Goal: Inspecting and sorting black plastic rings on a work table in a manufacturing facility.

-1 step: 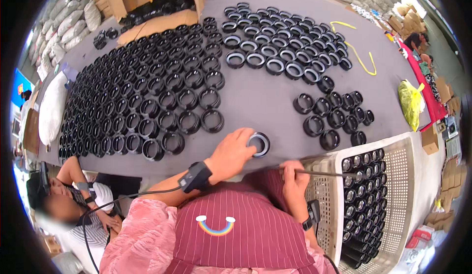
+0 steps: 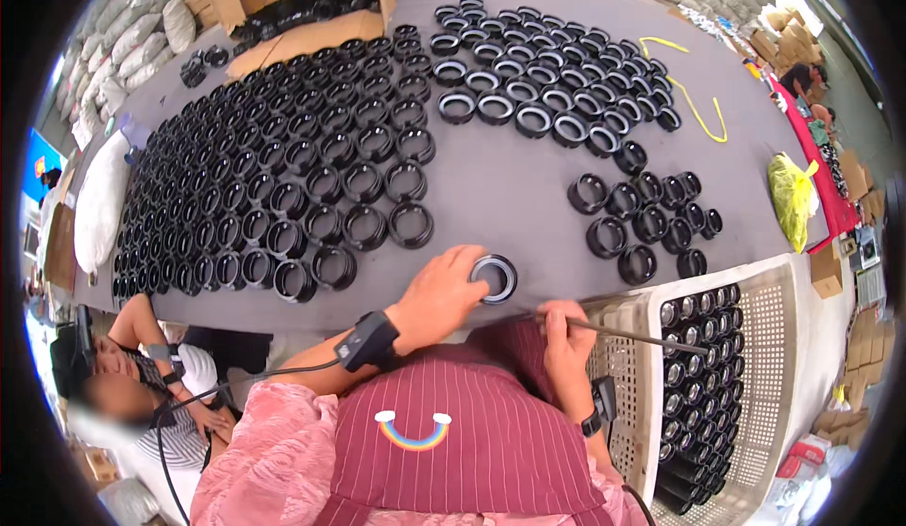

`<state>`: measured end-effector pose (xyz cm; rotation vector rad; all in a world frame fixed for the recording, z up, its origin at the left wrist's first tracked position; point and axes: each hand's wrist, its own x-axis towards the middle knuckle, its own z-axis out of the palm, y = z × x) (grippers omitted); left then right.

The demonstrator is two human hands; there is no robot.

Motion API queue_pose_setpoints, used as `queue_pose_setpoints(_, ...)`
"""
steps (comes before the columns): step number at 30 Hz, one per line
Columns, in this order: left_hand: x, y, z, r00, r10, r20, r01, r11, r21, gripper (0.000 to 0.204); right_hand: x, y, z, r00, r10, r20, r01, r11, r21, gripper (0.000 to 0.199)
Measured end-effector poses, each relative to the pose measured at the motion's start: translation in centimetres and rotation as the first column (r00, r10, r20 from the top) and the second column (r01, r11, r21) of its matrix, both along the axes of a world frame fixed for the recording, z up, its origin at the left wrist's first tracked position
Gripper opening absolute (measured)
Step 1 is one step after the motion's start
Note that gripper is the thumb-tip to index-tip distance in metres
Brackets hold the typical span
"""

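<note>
My left hand (image 2: 440, 288) grips a black ring (image 2: 511, 279) with a pale inner rim at the table's near edge, thumb and fingers against its left side. My right hand (image 2: 566, 333) is closed round a thin dark rod (image 2: 642, 337) just right of it. The rod slants slightly down to the right, over the perforated plastic crate (image 2: 761, 356). What the tip of the rod is made like is too small to tell. Left of my left hand stand rows of black rings (image 2: 366, 229). Beyond it, a group of pale-rimmed rings (image 2: 533, 120) lies on the grey table (image 2: 500, 191).
A small cluster of black rings (image 2: 639, 264) lies at the right. Black ring-topped parts (image 2: 694, 389) fill rows in the crate. An open cardboard box (image 2: 222, 2) stands at the back, a yellow bag (image 2: 791, 196) at far right. Another person (image 2: 156, 403) sits at lower left.
The rod in my right hand has tipped a little, its far end lower and further right. The view has shifted slightly. My left hand stays on the ring.
</note>
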<state>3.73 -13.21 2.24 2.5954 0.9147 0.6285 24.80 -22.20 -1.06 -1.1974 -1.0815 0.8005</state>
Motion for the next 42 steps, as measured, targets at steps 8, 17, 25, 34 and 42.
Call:
queue_pose_setpoints(8, -2.4, -1.2, -3.0, 0.925, 0.118, 0.361, -0.012, 0.959, -0.282, 0.029, -2.8, 2.9, -0.1, 0.978, 0.197, 0.068, -0.188, 0.975, -0.117, 0.006)
queue_pose_setpoints(17, -2.4, -0.5, -2.9, 0.944, 0.04, 0.328, 0.006, 0.991, -0.137, 0.025, -2.9, 3.0, 0.4, 0.978, 0.179, 0.111, -0.166, 0.979, -0.118, 0.006)
queue_pose_setpoints(25, -2.5, -0.5, -3.0, 0.953, 0.028, 0.301, 0.018, 0.989, -0.149, 0.022, -2.3, 3.9, 2.7, 0.843, 0.205, 0.497, -0.172, 0.979, -0.112, 0.007)
queue_pose_setpoints(34, -2.6, -0.4, -3.0, 0.94, 0.031, 0.338, 0.019, 0.989, -0.144, 0.021, -2.9, 6.1, 1.5, 0.819, 0.06, 0.57, -0.184, 0.969, 0.162, 0.005)
queue_pose_setpoints(42, -2.3, -0.8, -3.0, 0.946, 0.018, 0.325, 0.019, 0.994, -0.112, 0.019, -2.6, 5.8, 1.0, 0.804, 0.214, 0.554, -0.307, 0.948, 0.08, 0.012)
